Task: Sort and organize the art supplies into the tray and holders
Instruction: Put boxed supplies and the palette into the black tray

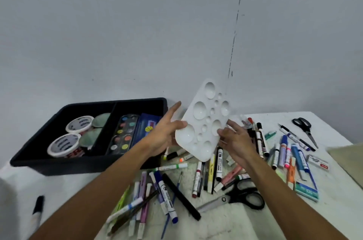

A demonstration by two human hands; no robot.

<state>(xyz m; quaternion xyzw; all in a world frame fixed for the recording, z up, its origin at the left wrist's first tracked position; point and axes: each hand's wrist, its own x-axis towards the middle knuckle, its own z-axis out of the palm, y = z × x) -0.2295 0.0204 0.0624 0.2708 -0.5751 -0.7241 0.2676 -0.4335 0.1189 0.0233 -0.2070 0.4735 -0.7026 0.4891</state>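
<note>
While held up off the counter (245,224), tilted with its wells facing the camera: white plastic paint palette (204,120), rounded rectangle, big round wells along both long edges and small ones down the middle, all clean.

Going left to right:

Black marker (38,206) alone near the counter's left edge, blurry, lower end hard to make out. Black tray (39,163) with a divider, at the back left. Left compartment: two white-lidded tubs (64,144) plus a couple of greenish round things, too blurry to identify. Right compartment: watercolour set (123,134) with coloured pans, and a dark blue box (146,127) partly hidden behind the left hand.

Left hand (163,131) gripping the palette's lower left edge, thumb on the front, other fingers stretched out behind. Right hand (235,139) on the lower right edge, fingertips curled onto the rim.

Below and to the right: messy heap of markers and pens (163,196), labels mostly unreadable, some buried under the arms. Black-handled scissors (235,197) in front, second pair of scissors (304,127) far right at the back. Beige thing cut off at the right edge, no idea what.
</note>
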